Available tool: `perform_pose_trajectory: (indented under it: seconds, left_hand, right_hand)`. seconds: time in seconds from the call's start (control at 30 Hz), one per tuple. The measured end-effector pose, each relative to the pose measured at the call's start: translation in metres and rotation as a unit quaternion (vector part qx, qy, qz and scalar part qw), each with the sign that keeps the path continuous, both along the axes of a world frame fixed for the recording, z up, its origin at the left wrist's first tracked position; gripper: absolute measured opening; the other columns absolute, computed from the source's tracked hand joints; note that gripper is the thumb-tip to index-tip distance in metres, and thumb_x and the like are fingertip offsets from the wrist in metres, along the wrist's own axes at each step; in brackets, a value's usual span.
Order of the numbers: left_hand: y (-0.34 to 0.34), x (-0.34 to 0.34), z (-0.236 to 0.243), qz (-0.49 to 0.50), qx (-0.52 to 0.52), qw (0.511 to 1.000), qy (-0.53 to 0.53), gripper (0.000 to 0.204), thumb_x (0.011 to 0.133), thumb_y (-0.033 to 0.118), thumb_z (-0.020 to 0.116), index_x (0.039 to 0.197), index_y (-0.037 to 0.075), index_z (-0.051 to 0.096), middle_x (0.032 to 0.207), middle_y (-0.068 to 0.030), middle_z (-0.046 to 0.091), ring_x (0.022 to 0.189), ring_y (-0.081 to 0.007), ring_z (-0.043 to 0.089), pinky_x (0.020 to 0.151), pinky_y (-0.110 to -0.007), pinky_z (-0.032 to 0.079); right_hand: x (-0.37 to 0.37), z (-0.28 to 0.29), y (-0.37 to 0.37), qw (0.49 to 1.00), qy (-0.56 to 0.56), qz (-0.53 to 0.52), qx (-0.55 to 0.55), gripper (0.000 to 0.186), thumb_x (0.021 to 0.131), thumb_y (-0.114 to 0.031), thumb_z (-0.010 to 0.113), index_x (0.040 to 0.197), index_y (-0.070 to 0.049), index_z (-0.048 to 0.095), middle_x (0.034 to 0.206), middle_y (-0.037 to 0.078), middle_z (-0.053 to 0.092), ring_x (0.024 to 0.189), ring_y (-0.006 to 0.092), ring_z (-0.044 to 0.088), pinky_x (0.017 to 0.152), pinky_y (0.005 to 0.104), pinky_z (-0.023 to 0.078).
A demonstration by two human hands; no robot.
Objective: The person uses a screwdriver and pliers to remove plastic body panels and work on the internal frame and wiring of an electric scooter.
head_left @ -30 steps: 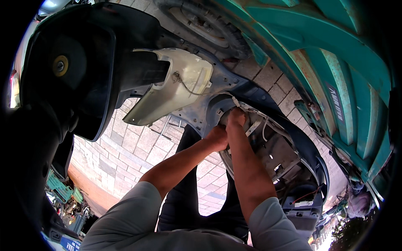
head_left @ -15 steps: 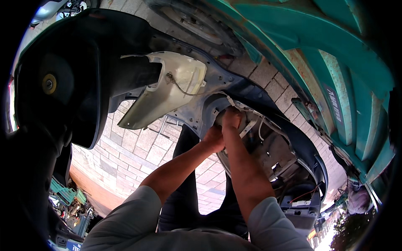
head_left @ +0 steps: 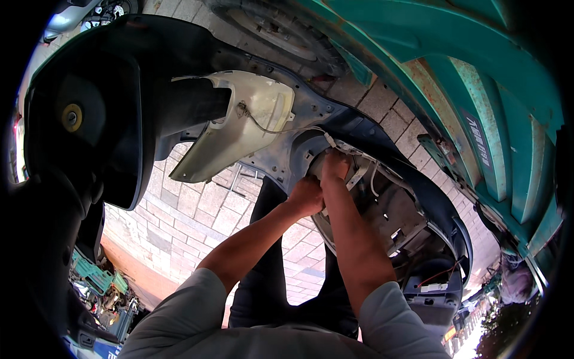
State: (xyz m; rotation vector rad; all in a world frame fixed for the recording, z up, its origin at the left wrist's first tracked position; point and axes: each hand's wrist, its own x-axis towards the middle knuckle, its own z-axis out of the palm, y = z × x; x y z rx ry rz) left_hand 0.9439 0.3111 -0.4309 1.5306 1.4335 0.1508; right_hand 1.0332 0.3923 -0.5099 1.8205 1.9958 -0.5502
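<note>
Both my hands reach into the opened body of a dark blue scooter (head_left: 376, 134). My left hand (head_left: 307, 195) is curled at the near rim of the opening, with its fingertips out of sight. Just beyond it, my right hand (head_left: 335, 165) is closed down inside the opening; whatever the fingers grip is hidden. A white connector (head_left: 329, 140) on a thin wire lies by the right hand. From there the wire runs left to a cream panel (head_left: 257, 113) resting on the scooter's floor. A pale bracket (head_left: 357, 176) and a light hose (head_left: 375, 182) sit right of my right hand.
A green metal vehicle body (head_left: 430, 66) with a wheel (head_left: 275, 30) stands close along the far right. The scooter's dark front part (head_left: 107, 155) bears a yellow-ringed lock (head_left: 72, 118) at left. Below is brick paving (head_left: 191, 209). Assorted parts (head_left: 107, 287) lie lower left.
My hands stay in the opening with nearly the same grip. The whole view has shifted slightly, and both hands appear a little farther right.
</note>
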Motion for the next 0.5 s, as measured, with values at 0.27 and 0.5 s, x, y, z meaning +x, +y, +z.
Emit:
perform_pose_trajectory:
  seconds: [0.27,0.5]
  left_hand:
    - [-0.021,0.005,-0.011,0.056,0.012,0.997,-0.051,0.020,0.086,0.030,0.063,0.086,0.011,0.068,0.085,-0.0171,0.069,0.086,-0.0414,0.067,0.072,-0.050,0.055]
    - [0.001,-0.001,0.029,0.189,0.063,0.977,-0.080,0.020,0.081,0.023,0.064,0.072,0.006,0.062,0.071,-0.0201,0.062,0.074,-0.0437,0.062,0.066,-0.054,0.050]
  right_hand:
    - [-0.025,0.046,0.008,0.989,0.052,-0.130,-0.038,0.021,0.101,-0.020,0.050,0.092,-0.010,0.067,0.095,0.017,0.075,0.088,0.0301,0.074,0.079,0.0401,0.059]
    - [-0.012,0.051,0.010,0.996,-0.063,0.066,0.009,0.020,0.099,-0.018,0.051,0.094,-0.011,0.069,0.093,0.010,0.075,0.085,0.0257,0.075,0.075,0.0350,0.060]
